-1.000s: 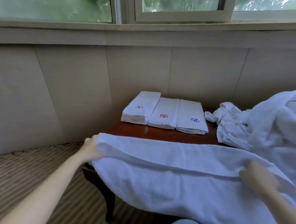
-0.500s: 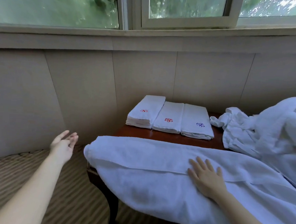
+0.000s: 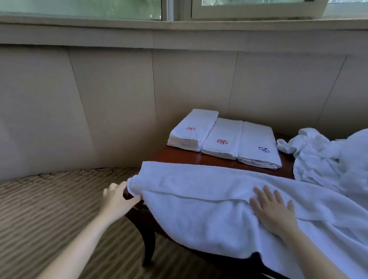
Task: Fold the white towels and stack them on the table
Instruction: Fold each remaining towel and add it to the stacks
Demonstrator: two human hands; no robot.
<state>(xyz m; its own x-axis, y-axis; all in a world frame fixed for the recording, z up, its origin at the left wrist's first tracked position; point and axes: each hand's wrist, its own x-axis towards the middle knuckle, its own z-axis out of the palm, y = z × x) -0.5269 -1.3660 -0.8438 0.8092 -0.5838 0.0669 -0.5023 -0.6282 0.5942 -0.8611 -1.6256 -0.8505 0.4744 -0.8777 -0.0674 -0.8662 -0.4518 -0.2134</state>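
1. large towel (image 3: 197,195): white, lying along near edge of table (image 3: 199,159), front part hanging over it, hem running across.
2. right hand (image 3: 275,210): flat, fingers straight and spread, pressing on towel near its middle.
3. left hand (image 3: 120,200): at towel's left end, thumb touching cloth; blurred, i cannot tell whether it grips.
4. three folded towels (image 3: 221,139): side by side at far edge.
5. heap of white cloth (image 3: 326,164): loose, at right edge.

Right hand (image 3: 275,210) presses towel (image 3: 198,182), left hand (image 3: 117,199) touches its end.
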